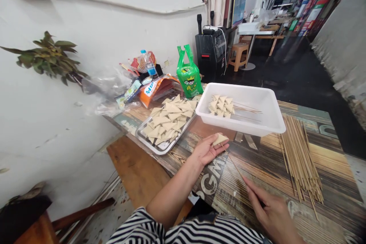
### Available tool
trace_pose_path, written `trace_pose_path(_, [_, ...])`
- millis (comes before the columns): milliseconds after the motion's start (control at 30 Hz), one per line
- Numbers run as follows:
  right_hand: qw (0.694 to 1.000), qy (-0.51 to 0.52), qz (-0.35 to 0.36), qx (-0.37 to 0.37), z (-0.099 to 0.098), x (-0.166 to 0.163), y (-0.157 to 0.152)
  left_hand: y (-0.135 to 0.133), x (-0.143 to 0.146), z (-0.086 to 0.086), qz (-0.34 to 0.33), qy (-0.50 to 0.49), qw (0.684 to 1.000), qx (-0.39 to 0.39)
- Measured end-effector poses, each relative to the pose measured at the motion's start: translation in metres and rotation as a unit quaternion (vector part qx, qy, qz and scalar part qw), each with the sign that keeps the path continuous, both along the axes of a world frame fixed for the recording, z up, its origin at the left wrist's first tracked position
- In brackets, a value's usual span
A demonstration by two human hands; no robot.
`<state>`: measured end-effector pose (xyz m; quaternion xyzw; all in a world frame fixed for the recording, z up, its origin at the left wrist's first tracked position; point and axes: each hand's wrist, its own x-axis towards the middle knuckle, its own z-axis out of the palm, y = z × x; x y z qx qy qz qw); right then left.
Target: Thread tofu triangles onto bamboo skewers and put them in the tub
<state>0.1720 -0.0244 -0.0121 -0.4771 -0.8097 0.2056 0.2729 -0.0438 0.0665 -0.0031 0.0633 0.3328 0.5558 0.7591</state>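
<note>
My left hand (207, 150) is closed around a pale triangle of what looks like tofu (220, 139), held above the table's edge. Between the thumb and fingers of my right hand (267, 207) is a thin bamboo skewer (235, 165), its far tip at the triangle's near edge; whether it has gone in I cannot tell. Left of my left hand, a metal tray (163, 151) is heaped with loose triangles (170, 118). Beyond my hands, a white plastic tub (243, 124) contains several skewered triangles (221, 105) at its left end.
A pile of bamboo skewers (301, 160) lies on the patterned wooden table (251, 183) at the right. Behind the metal tray are a green bag (188, 76), a water bottle (150, 66) and an orange packet (153, 90). A black speaker (210, 53) stands past the table.
</note>
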Motion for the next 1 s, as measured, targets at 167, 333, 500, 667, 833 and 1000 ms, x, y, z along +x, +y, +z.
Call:
trace_pose_path(167, [1.0, 0.009, -0.004, 0.029, 0.002, -0.007, 0.0, -0.002, 0.003, 0.003, 0.018, -0.013, 0.999, -0.028])
trace_pose_path(333, [1.0, 0.017, -0.004, 0.023, 0.003, -0.015, -0.001, -0.004, 0.005, 0.002, 0.029, -0.019, 0.999, -0.027])
trace_pose_path(500, [0.999, 0.041, 0.0, 0.016, -0.001, -0.019, 0.0, -0.006, 0.007, 0.001, 0.035, -0.022, 0.999, -0.025])
trace_pose_path(667, [0.999, 0.043, -0.002, 0.011, -0.01, -0.021, -0.001, -0.008, 0.011, 0.003, 0.036, -0.014, 0.999, -0.018])
trace_pose_path(833, [0.999, 0.035, -0.017, 0.015, -0.016, -0.02, -0.002, -0.01, 0.013, 0.0, 0.023, -0.021, 0.999, 0.011])
trace_pose_path(1000, [0.999, 0.039, -0.017, 0.018, -0.014, -0.021, -0.001, -0.012, 0.014, 0.0, 0.018, -0.03, 0.999, 0.027])
